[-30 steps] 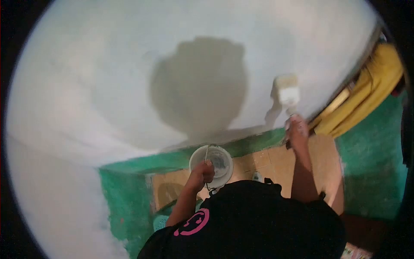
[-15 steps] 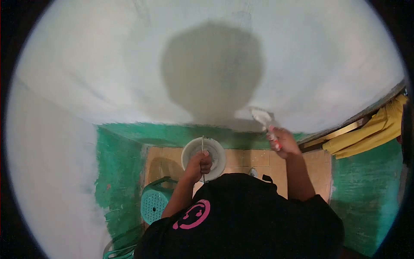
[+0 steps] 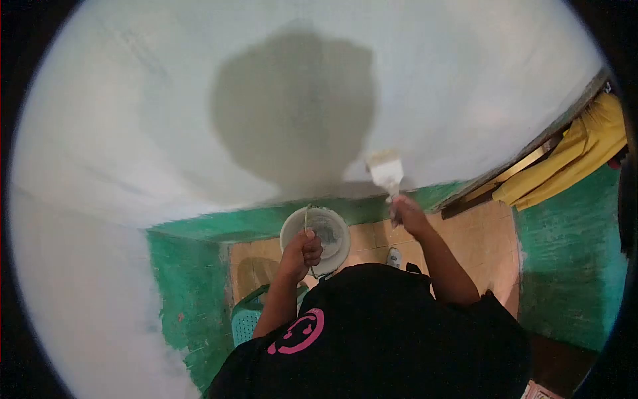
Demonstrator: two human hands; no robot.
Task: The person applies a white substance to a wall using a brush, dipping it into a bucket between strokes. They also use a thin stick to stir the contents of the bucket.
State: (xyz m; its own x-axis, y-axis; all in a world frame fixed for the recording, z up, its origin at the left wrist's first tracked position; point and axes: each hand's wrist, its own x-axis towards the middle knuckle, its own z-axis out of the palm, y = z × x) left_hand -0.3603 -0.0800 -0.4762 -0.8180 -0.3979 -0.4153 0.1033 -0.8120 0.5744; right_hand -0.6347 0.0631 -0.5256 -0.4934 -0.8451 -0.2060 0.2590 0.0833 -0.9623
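My left hand (image 3: 303,254) is closed round the thin handle of a white bucket (image 3: 337,249), which hangs in front of my body with some pale material inside. In my right hand (image 3: 407,214) is a paintbrush (image 3: 387,170), gripped by its handle, with its wide bristle end up against or close to the wall. The wall (image 3: 452,133) is whitish above, with a green band (image 3: 252,223) along its lower part. A dark round shadow falls on the white area.
A teal plastic stool (image 3: 246,324) stands on the tiled floor (image 3: 465,233) at the lower left. Yellow cloth (image 3: 565,156) hangs at the right beside a wooden edge. Green lower walls (image 3: 565,259) flank both sides. A foot (image 3: 394,257) shows below.
The brush has moved slightly left and up and turned its broad face into view. My right hand has shifted left. The view has rotated a little, and the bucket is still held.
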